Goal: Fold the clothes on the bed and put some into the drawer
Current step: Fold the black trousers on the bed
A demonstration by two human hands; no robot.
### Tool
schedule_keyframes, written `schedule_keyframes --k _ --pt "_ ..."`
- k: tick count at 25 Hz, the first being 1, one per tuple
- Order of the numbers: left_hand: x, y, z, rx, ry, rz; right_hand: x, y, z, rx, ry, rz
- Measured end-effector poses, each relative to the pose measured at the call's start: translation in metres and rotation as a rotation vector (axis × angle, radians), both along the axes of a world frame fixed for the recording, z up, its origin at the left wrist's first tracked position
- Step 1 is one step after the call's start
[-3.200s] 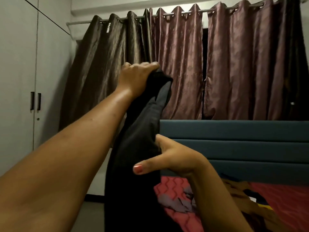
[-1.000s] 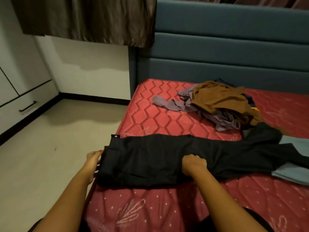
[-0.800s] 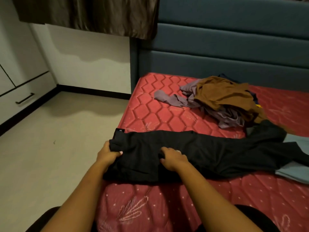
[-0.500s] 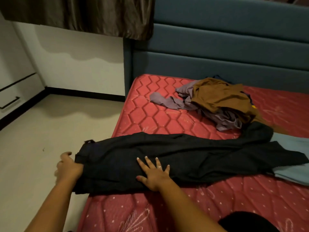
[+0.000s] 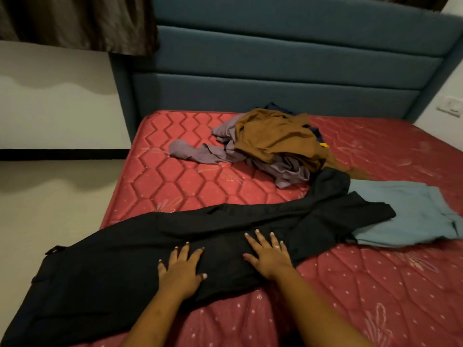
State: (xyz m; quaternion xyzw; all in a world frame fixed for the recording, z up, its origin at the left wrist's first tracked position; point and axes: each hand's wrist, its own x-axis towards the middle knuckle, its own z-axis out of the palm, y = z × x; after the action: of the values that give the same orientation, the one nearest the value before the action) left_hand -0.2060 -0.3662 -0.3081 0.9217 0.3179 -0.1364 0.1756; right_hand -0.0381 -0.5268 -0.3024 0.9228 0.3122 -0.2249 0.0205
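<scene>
Black trousers (image 5: 112,266), seemingly doubled lengthwise, lie on the mattress (image 5: 175,186) under flat-fingered left hand (image 5: 180,269) and right hand (image 5: 268,256)

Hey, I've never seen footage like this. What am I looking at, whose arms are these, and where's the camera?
There is no machine: a person wears a camera on the head, so this one picture looks forward and down at their own arms. The left hand and right hand lie flat, fingers spread, on black trousers stretched across a red mattress. Nothing is gripped. Behind them a brown garment tops a grey garment in a heap; a blue-grey garment lies to the right, partly under the trousers.
</scene>
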Motion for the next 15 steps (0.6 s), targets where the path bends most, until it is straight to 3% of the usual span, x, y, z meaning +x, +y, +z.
schedule_keyframes --k 5,10,15 --pt "0.059 -0.018 0.012 -0.029 0.011 -0.113 0.058 -0.015 0.017 -0.035 -0.111 -0.309" --pt "0.122 -0.055 0.018 0.033 0.017 -0.304 0.084 -0.039 0.031 0.028 -0.008 -0.473" --pt "0.167 -0.119 0.01 0.065 -0.022 -0.422 0.163 -0.088 0.037 0.095 -0.197 -0.648"
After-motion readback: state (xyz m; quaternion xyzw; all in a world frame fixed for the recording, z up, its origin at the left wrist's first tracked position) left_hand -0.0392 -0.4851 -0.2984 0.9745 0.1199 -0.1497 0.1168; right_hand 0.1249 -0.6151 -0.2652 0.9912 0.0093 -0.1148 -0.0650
